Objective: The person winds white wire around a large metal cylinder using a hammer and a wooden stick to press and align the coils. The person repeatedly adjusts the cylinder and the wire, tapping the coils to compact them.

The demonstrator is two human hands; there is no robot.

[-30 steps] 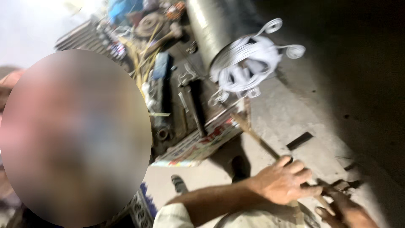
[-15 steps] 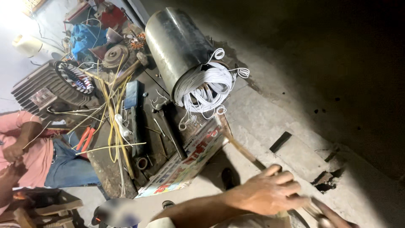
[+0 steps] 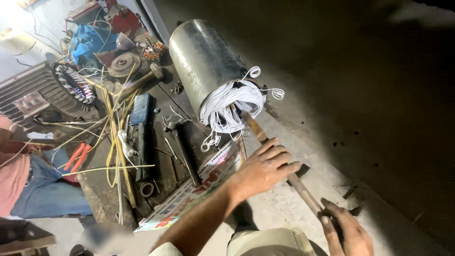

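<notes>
1. Head view: the left hand is resting on a wooden rod, fingers loosely spread over it.
2. Right hand is clamping the rod's near end.
3. Rod's far tip is entering white wire coils of a metal cylinder, beyond the left hand.

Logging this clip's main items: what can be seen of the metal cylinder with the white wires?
The cylinder is a dull, scuffed sheet-metal shell, lying on its side on the floor beside a cluttered tool board. Its open end faces the camera, packed with loops of white wire that spill out, some ends curled. A wooden rod runs into that wire bundle; the left hand rests over the rod, the right hand grips its near end. Neither hand touches the shell.
</notes>
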